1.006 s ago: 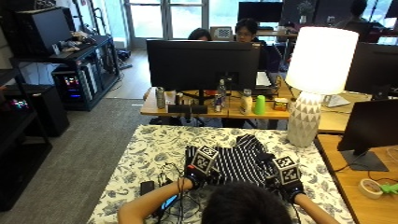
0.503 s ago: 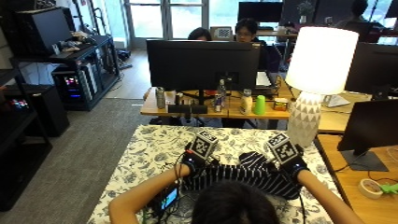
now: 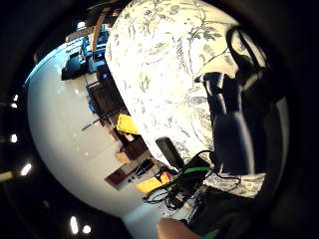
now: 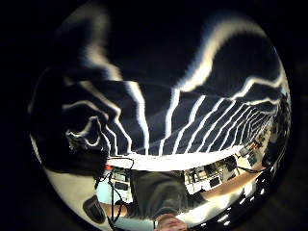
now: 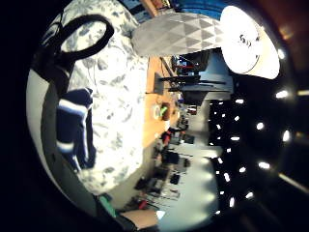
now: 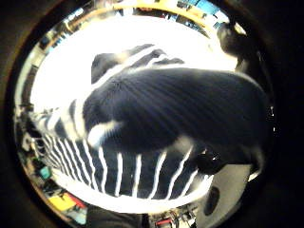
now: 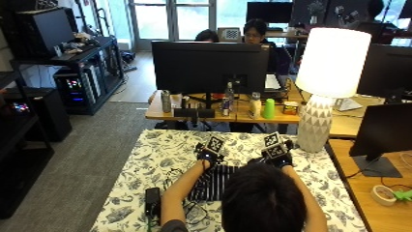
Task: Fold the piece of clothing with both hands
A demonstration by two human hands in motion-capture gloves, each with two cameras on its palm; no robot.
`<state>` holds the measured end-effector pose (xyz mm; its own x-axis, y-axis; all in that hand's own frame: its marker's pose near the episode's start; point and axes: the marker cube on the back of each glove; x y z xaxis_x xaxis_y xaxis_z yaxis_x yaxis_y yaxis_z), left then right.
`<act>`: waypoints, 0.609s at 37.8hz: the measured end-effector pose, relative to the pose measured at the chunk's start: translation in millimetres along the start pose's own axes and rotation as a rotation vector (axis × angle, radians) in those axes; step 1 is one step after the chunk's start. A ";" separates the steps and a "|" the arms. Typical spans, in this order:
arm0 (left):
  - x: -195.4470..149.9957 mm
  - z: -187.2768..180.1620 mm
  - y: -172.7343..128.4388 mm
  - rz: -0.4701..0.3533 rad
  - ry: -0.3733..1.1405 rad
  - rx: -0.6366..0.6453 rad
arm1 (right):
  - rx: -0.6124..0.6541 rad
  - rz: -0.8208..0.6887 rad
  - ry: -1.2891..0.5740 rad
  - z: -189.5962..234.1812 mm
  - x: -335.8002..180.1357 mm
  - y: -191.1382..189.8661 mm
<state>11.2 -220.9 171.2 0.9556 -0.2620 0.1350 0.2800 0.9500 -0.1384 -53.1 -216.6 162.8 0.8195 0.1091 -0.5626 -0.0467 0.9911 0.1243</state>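
I count one striped garment (image 7: 212,181) on my flowered desk (image 7: 148,159), two gloved hands, left hand (image 7: 207,155) and right hand (image 7: 281,158), one white lamp (image 7: 327,82), and one small black device (image 7: 153,195) near the desk's edge.

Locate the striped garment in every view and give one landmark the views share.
Outside view: striped garment on the floral tablecloth, below the hands.
Left little finger side: a dark fold.
Left thumb side: fills the view.
Right little finger side: a striped fold.
Right thumb side: fills the view.
Shared landmark: the tablecloth.
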 end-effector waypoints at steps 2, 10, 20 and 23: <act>0.5 -2.0 -12.4 -0.069 -0.025 0.063 | 0.063 -0.006 -0.047 3.9 2.3 -2.5; -19.2 -38.1 59.4 0.129 0.030 -0.152 | 0.235 0.122 -0.131 5.7 45.0 -16.2; 13.3 -19.3 98.6 0.222 0.127 -0.104 | -0.212 0.193 -0.395 79.3 56.0 31.9; 20.8 3.4 124.5 0.237 0.096 -0.245 | -0.423 0.272 -0.467 92.7 51.6 70.3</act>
<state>65.6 -107.4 160.1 0.9977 -0.0647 -0.0200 0.0519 0.9203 -0.3877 38.9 -148.3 218.3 0.9030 0.4082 -0.1336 -0.4268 0.8877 -0.1726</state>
